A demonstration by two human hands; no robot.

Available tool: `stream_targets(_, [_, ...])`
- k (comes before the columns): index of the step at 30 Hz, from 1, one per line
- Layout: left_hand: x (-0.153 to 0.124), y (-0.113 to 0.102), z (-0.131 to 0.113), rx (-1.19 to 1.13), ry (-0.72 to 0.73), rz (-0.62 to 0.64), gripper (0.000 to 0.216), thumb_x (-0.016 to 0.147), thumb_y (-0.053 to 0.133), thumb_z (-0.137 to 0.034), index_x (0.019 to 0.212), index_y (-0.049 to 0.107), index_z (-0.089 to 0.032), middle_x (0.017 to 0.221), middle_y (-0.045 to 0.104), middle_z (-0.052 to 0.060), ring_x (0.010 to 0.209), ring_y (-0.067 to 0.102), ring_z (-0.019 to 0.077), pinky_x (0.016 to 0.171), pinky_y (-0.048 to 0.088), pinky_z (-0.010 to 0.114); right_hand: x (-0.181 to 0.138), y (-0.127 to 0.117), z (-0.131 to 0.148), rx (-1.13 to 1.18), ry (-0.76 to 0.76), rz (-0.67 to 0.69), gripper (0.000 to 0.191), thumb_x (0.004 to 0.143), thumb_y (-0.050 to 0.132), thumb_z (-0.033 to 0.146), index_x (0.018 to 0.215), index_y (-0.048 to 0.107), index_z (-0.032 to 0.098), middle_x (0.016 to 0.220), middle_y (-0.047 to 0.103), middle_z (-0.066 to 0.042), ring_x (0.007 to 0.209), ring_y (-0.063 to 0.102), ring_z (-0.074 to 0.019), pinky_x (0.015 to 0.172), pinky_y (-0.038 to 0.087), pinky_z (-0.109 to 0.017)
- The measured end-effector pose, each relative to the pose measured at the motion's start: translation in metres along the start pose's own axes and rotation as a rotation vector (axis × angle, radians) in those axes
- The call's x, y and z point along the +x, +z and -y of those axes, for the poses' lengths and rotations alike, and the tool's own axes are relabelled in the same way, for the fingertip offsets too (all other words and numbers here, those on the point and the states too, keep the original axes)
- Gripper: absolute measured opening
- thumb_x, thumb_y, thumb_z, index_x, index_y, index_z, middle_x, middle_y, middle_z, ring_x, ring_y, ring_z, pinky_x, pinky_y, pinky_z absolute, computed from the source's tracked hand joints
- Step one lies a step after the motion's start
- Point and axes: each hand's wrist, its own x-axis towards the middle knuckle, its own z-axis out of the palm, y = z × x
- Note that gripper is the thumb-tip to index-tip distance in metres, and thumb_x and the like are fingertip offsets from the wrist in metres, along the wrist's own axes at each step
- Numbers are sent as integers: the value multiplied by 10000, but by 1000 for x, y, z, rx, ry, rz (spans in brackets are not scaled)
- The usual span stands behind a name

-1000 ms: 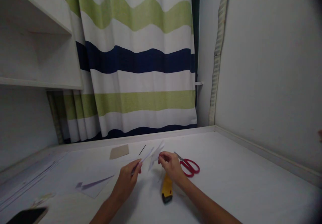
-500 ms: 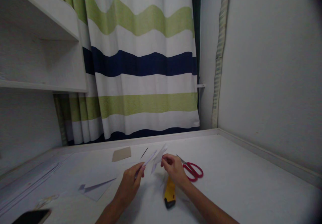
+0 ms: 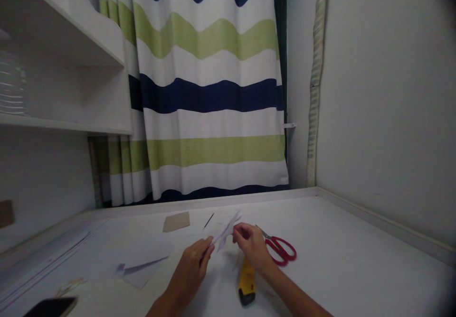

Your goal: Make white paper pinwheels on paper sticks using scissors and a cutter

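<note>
My left hand (image 3: 192,265) is closed on a thin, stiff-looking strip of white paper (image 3: 217,237), which slants up to the right from thumb and fingers. My right hand (image 3: 252,246) pinches a small white paper piece (image 3: 224,241) at its edge. In this view the strip and the piece overlap between the hands, above the table; whether they are joined I cannot tell. Below the right hand lies a yellow utility knife (image 3: 247,281), its front end partly hidden. Red-handled scissors (image 3: 281,249) rest just right of that hand, blades partly covered.
A brown cardboard piece (image 3: 176,222) and a thin dark stick (image 3: 208,220) lie farther back. Left are folded white paper (image 3: 140,274), a small pale tangle (image 3: 70,286) and a dark phone-like object (image 3: 52,307). A shelf (image 3: 64,126) overhangs the left; a striped curtain (image 3: 213,151) hangs behind.
The strip in my left hand has come up against the paper piece in my right hand; before, a gap showed between them. The whole view has shifted slightly.
</note>
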Motion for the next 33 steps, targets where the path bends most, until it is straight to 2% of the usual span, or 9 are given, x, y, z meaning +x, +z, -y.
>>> stream_targets(9, [-6,1,5,83,62,25,257,828,340,-221,966,540,-137,758,598,72,696,560,158,641,448,260,-2,3,-3,139,53,58,182,672,449,204,516,513,135,435,447,25,409,375,-73,406,273,-193])
stream_targets(16, [-7,3,5,69,48,37,267,832,336,-217,1021,513,-154,802,594,72,738,559,161,667,446,268,-3,6,2,281,139,76,155,652,471,208,527,522,133,439,453,26,392,362,-64,396,262,-196])
stream_targets(27, [-4,3,-4,64,77,22,257,821,345,-220,971,538,-140,679,589,57,615,552,146,582,433,235,-1,4,10,308,156,45,161,645,486,190,500,523,129,402,436,44,356,342,-48,378,251,-189])
stream_targets(33, [-2,0,-8,3,61,46,249,822,330,-238,915,547,-157,636,568,37,585,528,135,565,405,222,-1,2,9,340,143,39,209,669,495,258,511,529,126,387,433,44,349,340,-47,370,251,-189])
